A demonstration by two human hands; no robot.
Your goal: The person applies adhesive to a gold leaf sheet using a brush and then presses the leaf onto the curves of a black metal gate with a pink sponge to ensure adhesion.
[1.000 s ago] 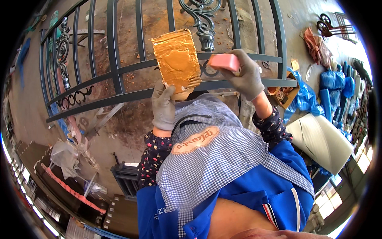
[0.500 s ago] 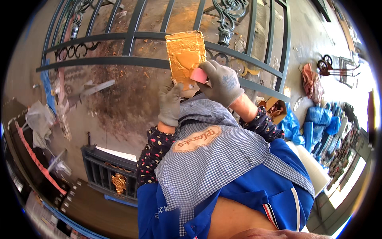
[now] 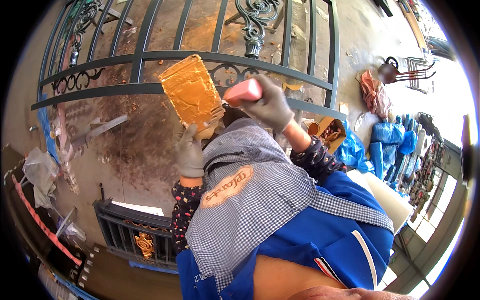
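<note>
In grey work gloves, my left hand (image 3: 190, 155) grips the lower end of a flat rectangular board (image 3: 189, 92). Its upper face is thickly smeared with gold paint. To the right, my right hand (image 3: 272, 107) is closed around a pink sponge block (image 3: 247, 91), whose left end is stained orange-brown. A small gap separates the sponge from the board's right edge. Both hands are just in front of a dark grey metal railing (image 3: 200, 56) with scrollwork panels.
At lower left stands a dark metal panel (image 3: 125, 220) with a gold ornament (image 3: 145, 245). On the right are a cardboard box (image 3: 331, 134), blue wrapped bundles (image 3: 387, 134) and a small wheeled cart (image 3: 400, 75). A metal bar (image 3: 105, 128) lies on the stained floor.
The board has moved left and tilted, its top now leaning left. The sponge has come away from the board's right edge and turned. The whole view has shifted slightly.
</note>
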